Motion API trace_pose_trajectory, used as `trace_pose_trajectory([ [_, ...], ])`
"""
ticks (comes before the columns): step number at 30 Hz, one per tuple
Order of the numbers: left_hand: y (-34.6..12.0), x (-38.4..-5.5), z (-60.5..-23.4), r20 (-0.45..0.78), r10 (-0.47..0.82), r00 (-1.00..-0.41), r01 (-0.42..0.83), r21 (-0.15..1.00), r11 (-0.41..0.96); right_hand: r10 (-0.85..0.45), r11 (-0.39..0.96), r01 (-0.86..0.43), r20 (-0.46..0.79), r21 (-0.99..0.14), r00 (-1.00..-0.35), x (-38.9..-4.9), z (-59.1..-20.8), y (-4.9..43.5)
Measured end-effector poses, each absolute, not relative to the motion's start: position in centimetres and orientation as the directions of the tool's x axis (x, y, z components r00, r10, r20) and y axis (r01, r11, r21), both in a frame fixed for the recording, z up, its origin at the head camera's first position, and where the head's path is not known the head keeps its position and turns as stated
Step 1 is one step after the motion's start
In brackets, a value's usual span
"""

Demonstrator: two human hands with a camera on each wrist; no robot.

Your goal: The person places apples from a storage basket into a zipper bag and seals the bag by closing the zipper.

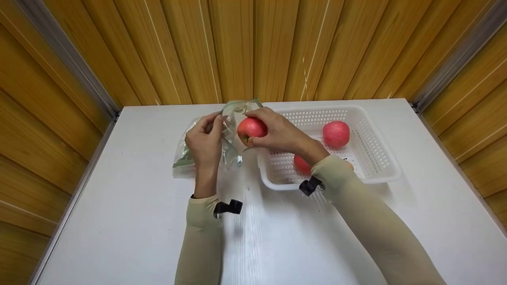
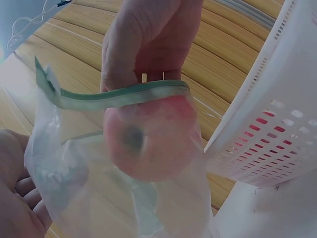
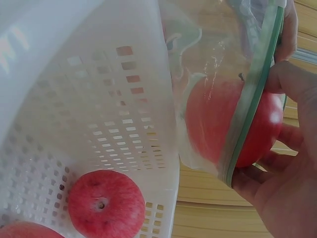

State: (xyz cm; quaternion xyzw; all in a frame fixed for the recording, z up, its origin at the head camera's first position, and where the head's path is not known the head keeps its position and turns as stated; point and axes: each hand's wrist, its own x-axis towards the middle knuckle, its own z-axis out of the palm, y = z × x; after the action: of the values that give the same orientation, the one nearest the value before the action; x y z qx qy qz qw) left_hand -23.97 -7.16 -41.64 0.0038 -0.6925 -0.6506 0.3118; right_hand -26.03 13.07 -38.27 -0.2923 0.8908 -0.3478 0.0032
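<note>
My right hand (image 1: pixel 277 130) grips a red apple (image 1: pixel 252 130) at the mouth of a clear zip bag (image 1: pixel 230 152) with a green seal strip. In the right wrist view, part of the apple (image 3: pixel 223 121) shows through the plastic and the rest sticks out past the green strip (image 3: pixel 252 99). My left hand (image 1: pixel 206 138) pinches the bag's rim on the left, with thumb and forefinger together. Through the film in the left wrist view, the apple's end (image 2: pixel 148 144) faces into the bag. The lower bag lies toward the table, left of the basket.
A white perforated plastic basket (image 1: pixel 380 150) stands to the right on the white table (image 1: pixel 130 221). Inside it are a pink-red apple (image 1: pixel 336 134) and another red apple (image 1: pixel 302 164), partly behind my right wrist. Wood-patterned panels (image 1: pixel 237 51) rise behind the table.
</note>
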Motion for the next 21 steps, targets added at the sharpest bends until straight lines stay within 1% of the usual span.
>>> trace_pose_trajectory([
  [5,-7.0,-23.9,-41.4,0.445,-0.403,-0.800,0.419,0.895,0.156,-0.533,0.603,-0.503,0.156,-0.619,-0.832,-26.2,-38.3,13.1],
  [10,-7.1,-23.9,-41.3,0.452,-0.416,-0.789,0.429,0.890,0.153,-0.538,0.587,-0.504,0.160,-0.633,-0.828,-26.2,-38.1,13.1],
  [21,-7.0,-23.5,-41.4,0.444,-0.392,-0.805,0.450,0.889,0.084,-0.478,0.483,-0.547,0.317,-0.684,-0.819,-25.7,-37.4,14.7],
])
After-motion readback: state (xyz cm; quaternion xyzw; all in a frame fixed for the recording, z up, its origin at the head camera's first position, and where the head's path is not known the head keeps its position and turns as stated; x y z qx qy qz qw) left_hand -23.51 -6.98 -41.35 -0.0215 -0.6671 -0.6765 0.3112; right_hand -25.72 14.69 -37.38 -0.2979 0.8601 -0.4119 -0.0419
